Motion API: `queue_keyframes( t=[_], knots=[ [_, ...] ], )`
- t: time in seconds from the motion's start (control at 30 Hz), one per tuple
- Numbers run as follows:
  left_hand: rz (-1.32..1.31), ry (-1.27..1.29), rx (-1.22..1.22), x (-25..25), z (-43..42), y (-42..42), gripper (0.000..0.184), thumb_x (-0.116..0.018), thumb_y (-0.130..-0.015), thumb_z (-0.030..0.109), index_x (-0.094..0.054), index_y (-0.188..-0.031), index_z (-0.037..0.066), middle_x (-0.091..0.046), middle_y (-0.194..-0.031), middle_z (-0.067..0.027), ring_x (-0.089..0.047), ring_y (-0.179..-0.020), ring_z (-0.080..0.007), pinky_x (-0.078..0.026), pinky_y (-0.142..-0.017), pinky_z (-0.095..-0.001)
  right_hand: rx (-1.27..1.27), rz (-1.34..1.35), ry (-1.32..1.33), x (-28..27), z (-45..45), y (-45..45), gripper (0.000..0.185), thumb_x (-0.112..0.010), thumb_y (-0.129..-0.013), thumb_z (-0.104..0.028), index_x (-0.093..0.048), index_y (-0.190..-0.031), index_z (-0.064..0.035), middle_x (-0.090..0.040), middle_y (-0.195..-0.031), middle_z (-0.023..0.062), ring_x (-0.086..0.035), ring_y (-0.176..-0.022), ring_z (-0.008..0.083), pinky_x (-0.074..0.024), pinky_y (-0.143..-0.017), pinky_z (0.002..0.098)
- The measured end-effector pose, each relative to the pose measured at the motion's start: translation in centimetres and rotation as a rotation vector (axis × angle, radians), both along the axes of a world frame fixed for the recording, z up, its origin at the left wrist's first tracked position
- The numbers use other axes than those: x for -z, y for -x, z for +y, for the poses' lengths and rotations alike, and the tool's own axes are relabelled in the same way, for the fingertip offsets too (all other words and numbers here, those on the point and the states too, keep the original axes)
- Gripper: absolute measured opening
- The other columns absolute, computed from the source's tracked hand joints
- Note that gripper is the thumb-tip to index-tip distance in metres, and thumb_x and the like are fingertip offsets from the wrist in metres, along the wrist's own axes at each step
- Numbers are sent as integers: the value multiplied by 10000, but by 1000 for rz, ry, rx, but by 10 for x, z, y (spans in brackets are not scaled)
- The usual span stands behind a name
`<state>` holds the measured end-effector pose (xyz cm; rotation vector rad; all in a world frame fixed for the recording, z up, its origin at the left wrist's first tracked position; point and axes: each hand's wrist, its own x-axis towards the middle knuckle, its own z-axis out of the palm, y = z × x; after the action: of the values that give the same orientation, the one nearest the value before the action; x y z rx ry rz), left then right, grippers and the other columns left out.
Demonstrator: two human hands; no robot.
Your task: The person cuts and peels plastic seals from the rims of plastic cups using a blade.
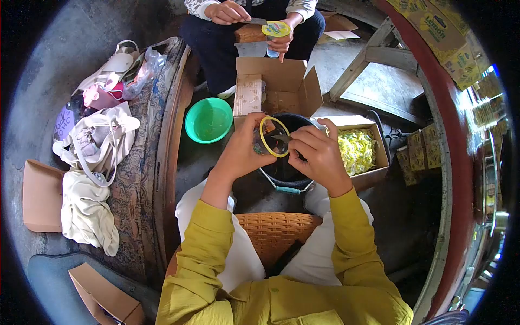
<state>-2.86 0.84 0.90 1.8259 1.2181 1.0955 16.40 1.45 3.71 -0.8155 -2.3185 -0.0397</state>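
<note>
My left hand is wrapped around a clear plastic cup with a yellow rim, tilted so that its mouth faces right. My right hand is closed at the cup's mouth, pinching what looks like a small knife; its blade lies at the opening, and its handle is hidden by the fingers. Below both hands stands a black bucket with a light blue handle grip. Right of it, a cardboard box holds a heap of yellow and white strips.
A green basin stands left of the bucket, an open carton behind it. Opposite, a person holds a knife and a cup with a yellow printed lid. Bags lie on the left bench; a wooden frame stands right.
</note>
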Motion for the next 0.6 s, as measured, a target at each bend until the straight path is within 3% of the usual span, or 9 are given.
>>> queue_keyframes(
  t=[0.3, 0.4, 0.6],
  knots=[
    [-42, 2, -6, 3, 0, 1, 701, -755, -561, 41, -371, -1148, 54, -535, -1053, -123, -538, -1018, -263, -441, -875, -341, 34, 14, 62, -5, 4, -10, 74, -661, -641, -101, -610, -694, -100, -606, -833, 2, -574, -861, 161, -346, -908, 429],
    [-20, -16, -18, 2, -1, 0, 688, -754, -561, 46, -378, -1137, 56, -544, -1044, -119, -546, -1007, -261, -438, -877, -342, 22, 72, 82, -8, 2, -7, 96, -689, -623, -79, -627, -691, -110, -613, -803, 4, -587, -855, 173, -292, -952, 434],
    [-9, 3, -29, 5, 1, 0, 697, -762, -556, 82, -382, -1140, 57, -546, -1056, -137, -542, -1005, -310, -431, -867, -351, -27, -23, 92, -5, 2, -8, 88, -687, -664, -145, -660, -740, -111, -610, -828, -10, -554, -916, 157, -310, -955, 446]
  ],
)
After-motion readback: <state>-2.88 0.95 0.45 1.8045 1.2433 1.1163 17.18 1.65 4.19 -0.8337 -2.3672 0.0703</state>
